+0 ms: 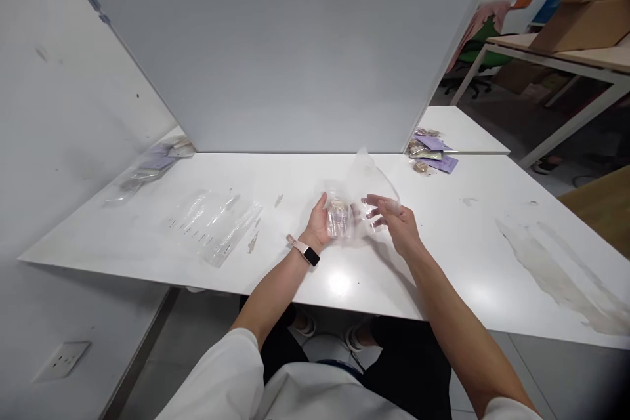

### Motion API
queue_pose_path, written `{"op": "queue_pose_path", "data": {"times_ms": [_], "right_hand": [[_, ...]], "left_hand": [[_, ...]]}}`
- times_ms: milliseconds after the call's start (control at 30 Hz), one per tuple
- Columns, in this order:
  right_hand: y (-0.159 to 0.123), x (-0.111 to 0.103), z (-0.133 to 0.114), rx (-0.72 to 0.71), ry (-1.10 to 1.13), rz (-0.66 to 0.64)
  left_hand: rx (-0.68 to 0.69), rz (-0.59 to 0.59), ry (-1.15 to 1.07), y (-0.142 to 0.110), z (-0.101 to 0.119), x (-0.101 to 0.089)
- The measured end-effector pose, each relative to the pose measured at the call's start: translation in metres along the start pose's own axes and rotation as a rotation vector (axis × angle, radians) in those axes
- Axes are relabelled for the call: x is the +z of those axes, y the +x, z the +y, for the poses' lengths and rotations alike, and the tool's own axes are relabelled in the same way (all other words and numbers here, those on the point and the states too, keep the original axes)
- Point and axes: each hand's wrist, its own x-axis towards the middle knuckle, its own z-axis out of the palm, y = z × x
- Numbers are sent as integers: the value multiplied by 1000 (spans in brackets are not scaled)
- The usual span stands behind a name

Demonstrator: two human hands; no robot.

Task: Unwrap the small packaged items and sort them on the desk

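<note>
My left hand (pixel 319 226) is closed around a small clear plastic packet (pixel 339 218), wrist turned up, over the middle of the white table. Pale brownish contents show through the packet, too blurred to name. Right beside it stands a thin translucent plastic bag (pixel 363 177), its top corner pointing up. Left fingertips show faintly through this film. At the film's right side is my right hand (pixel 398 220), fingers spread and partly seen through the plastic, touching it without a clear grip. Several flat clear plastic bags (pixel 216 223) lie to the left.
A whiteboard (pixel 285 52) stands across the back of the table (pixel 305 174). Purple and clear packets (pixel 430 152) are heaped at its right end, more packets (pixel 160 161) at its left. A cardboard box (pixel 585 20) sits on another table at right.
</note>
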Motion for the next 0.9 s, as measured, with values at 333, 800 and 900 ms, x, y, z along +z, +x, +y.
{"op": "queue_pose_path", "data": {"times_ms": [333,800,900], "right_hand": [[9,-15,8,88,389,107],[-15,23,12,336,450,-163],[-16,21,10,347,454,-158]], "left_hand": [[157,64,-32,1,-3,2],[403,-47,462,-10,-9,14],[418,-19,557,-11,-9,15]]}}
